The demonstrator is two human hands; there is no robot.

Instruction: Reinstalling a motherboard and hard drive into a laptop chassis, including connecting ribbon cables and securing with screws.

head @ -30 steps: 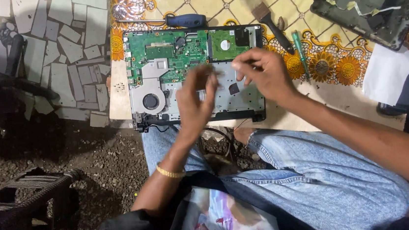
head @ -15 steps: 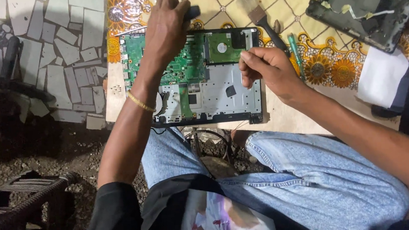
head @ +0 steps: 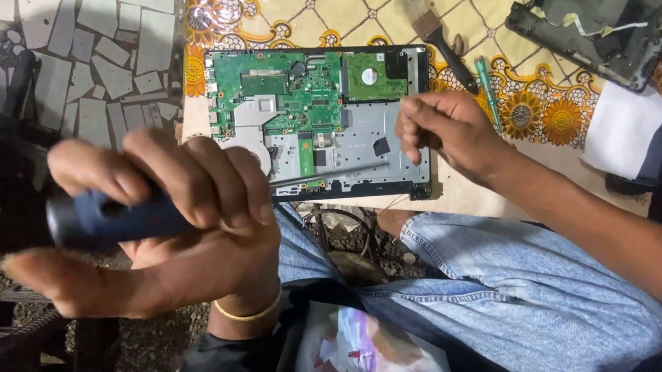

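An opened laptop base (head: 359, 140) with a green circuit board (head: 291, 94) and a grey fan lies on a flower-patterned table cloth. My left hand (head: 167, 224) is raised close to the camera, shut on the blue handle of a screwdriver (head: 102, 218); its thin metal shaft (head: 330, 172) points right across the laptop's near edge. My right hand (head: 446, 132) rests over the laptop's right side, fingers curled near the shaft's tip; whether it pinches something is hidden.
A paint brush (head: 437, 33) and a green-handled tool (head: 486, 89) lie right of the laptop. Another dismantled laptop shell (head: 611, 10) sits at the far right with a white cloth (head: 621, 129) below it. A dark stool (head: 10, 350) stands low left.
My left hand left the laptop's far left corner, came back towards me and now holds the blue screwdriver up near the camera. My right hand stayed at the laptop's right side.
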